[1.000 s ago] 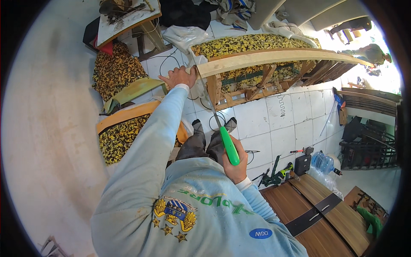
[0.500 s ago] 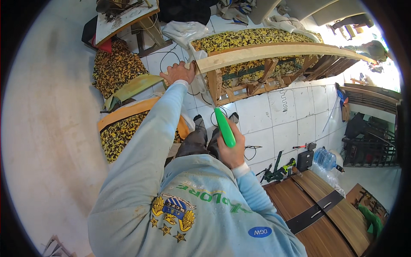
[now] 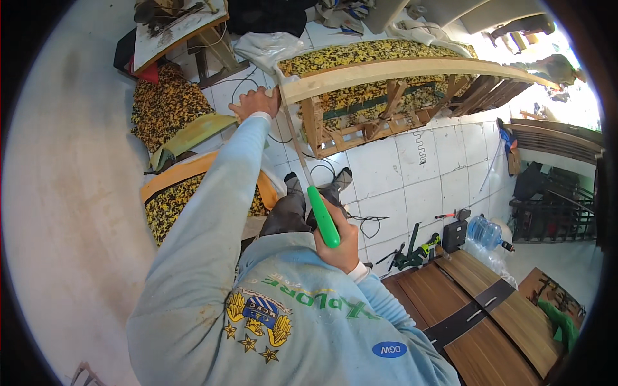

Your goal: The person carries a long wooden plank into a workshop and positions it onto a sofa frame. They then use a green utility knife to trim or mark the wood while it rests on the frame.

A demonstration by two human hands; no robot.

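My right hand [image 3: 341, 241] is wrapped round the green handle [image 3: 324, 217] of a handsaw, whose thin blade [image 3: 297, 147] slants up and away to the left end of a long, slightly curved wooden beam [image 3: 386, 69]. Just left of the blade, my left hand [image 3: 257, 104] is closed over the beam's end, which its fingers mostly hide. The beam forms the top rail of a wooden frame [image 3: 313, 122] with short slanted struts. Yellow-and-black speckled padding [image 3: 360, 56] shows behind the rail.
More speckled foam [image 3: 167, 100] and an orange-edged cushion [image 3: 177, 209] lie to the left. A small worktable [image 3: 177, 38] stands at the far left. Brown wooden panels [image 3: 489, 328], a green power tool [image 3: 418, 252] and a water bottle [image 3: 484, 233] are at the right. Cables [image 3: 370, 222] lie near my feet.
My right hand has drawn the saw back toward my body, with the handle lower and slightly left. My left hand keeps its place at the beam's end while the whole view shifts a little.
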